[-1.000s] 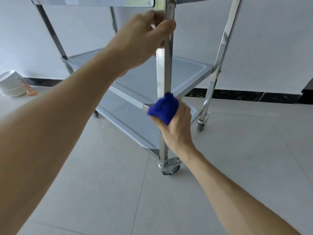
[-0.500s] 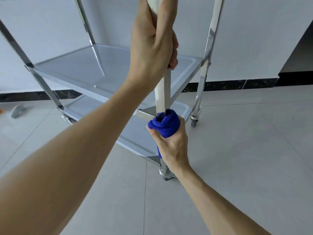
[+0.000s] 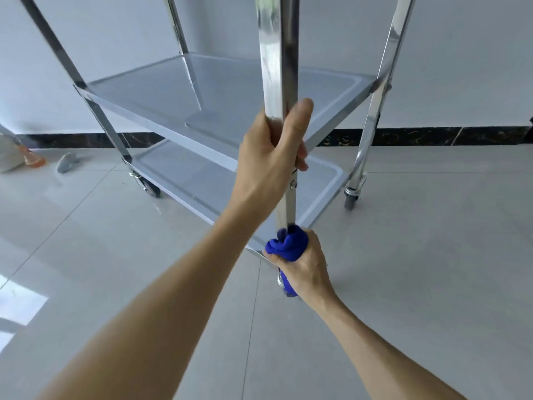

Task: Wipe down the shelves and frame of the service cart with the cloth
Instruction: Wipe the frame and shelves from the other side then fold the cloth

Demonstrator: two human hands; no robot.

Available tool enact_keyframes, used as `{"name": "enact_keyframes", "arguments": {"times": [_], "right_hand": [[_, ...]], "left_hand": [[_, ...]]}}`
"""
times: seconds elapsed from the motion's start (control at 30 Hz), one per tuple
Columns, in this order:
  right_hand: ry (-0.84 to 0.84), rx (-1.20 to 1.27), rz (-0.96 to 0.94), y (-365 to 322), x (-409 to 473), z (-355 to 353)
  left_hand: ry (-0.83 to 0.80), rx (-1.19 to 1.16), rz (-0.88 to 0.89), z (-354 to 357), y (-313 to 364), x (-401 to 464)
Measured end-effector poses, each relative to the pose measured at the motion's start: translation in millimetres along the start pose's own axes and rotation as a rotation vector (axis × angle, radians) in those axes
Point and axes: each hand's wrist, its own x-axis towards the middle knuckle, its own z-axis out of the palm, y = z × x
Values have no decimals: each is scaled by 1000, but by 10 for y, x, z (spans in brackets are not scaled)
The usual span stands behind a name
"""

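Note:
A steel service cart stands on the tiled floor, with a middle shelf (image 3: 219,90) and a bottom shelf (image 3: 187,180). My left hand (image 3: 268,163) grips the cart's near corner post (image 3: 278,53) at the height of the middle shelf. My right hand (image 3: 302,267) holds a bunched blue cloth (image 3: 288,245) wrapped around the foot of that same post, at the corner of the bottom shelf. The near caster is hidden behind my right hand and the cloth.
Casters show at the left (image 3: 148,187) and right (image 3: 352,197) legs. On the floor at the far left lie a white bundle (image 3: 8,157), an orange item (image 3: 34,160) and a small grey object (image 3: 67,163). A white wall with dark skirting (image 3: 432,135) runs behind the cart.
My right hand has slid the cloth down the post from the middle shelf's level to the bottom corner. My left hand has shifted lower on the post. The view has tilted down.

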Motion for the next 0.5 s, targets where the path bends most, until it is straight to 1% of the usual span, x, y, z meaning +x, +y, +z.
{"name": "enact_keyframes", "arguments": {"times": [0.07, 0.17, 0.27, 0.33, 0.37, 0.4, 0.43, 0.5], "right_hand": [[35, 28, -70, -255, 44, 59], [171, 76, -131, -591, 144, 129], [244, 36, -184, -586, 171, 219], [307, -17, -174, -426, 134, 282], [303, -22, -153, -313, 108, 301], [261, -14, -126, -188, 66, 303], [179, -21, -90, -36, 31, 286], [17, -109, -1, 246, -43, 225]], "left_hand": [[6, 50, -7, -29, -127, -58], [18, 52, 8, -42, -115, -16], [47, 41, 57, -28, -144, -19], [58, 31, 61, -20, -138, -20], [63, 27, 62, -23, -140, -8], [63, 24, 61, -29, -141, 5], [65, 22, 61, -44, -148, 13], [57, -1, 52, -96, -127, -3]]}}
